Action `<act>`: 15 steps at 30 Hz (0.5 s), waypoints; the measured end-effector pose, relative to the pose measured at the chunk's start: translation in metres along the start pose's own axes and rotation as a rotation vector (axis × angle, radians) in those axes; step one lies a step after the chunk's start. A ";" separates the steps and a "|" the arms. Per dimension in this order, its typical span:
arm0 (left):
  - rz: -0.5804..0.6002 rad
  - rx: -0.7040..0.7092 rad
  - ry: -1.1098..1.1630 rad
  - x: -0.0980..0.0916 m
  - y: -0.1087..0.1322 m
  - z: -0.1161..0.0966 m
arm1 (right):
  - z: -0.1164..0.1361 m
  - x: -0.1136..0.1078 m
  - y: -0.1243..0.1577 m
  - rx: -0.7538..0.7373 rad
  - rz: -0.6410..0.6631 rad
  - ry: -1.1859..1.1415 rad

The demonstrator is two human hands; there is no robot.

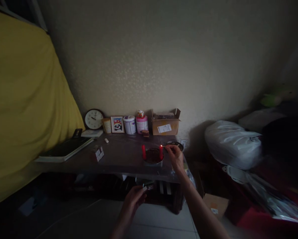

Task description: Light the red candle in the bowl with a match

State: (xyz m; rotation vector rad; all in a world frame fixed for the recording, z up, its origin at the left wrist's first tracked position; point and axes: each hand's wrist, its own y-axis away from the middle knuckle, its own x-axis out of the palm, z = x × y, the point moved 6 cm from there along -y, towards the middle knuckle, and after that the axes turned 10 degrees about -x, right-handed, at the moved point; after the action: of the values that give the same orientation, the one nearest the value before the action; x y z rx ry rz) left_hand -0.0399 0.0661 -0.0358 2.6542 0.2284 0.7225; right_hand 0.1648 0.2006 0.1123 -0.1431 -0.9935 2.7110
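My right hand (174, 155) pinches a thin lit match (164, 146). The match's glowing tip is at the top of the right red candle (161, 152); whether the wick has caught, I cannot tell. A second red candle (143, 152) stands upright to the left. Both are at the sides of a round dark metal dish (152, 162) near the table's front edge. Below that edge, my left hand (136, 196) is closed around something small with a pale end, too dim to name. Just behind my right hand lies another round dish (176, 144), partly covered by it.
On the dark table (121, 152) are a puzzle cube (98, 154) and a large flat board (66, 147). Along the wall stand a clock (94, 119), a panda picture (117, 124), tins (129, 125) and a cardboard box (165, 126). White bags (232, 142) are piled right.
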 end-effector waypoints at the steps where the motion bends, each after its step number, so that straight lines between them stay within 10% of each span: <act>1: -0.008 -0.002 0.004 -0.001 -0.001 0.001 | 0.000 0.000 0.000 0.001 0.001 0.001; 15: 0.009 0.010 0.012 -0.003 -0.006 0.004 | 0.006 0.003 0.000 0.002 0.017 -0.002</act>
State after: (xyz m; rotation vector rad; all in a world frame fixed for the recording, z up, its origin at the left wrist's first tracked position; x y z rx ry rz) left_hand -0.0409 0.0700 -0.0429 2.6627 0.2240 0.7418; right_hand 0.1606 0.1973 0.1169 -0.1490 -0.9940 2.7281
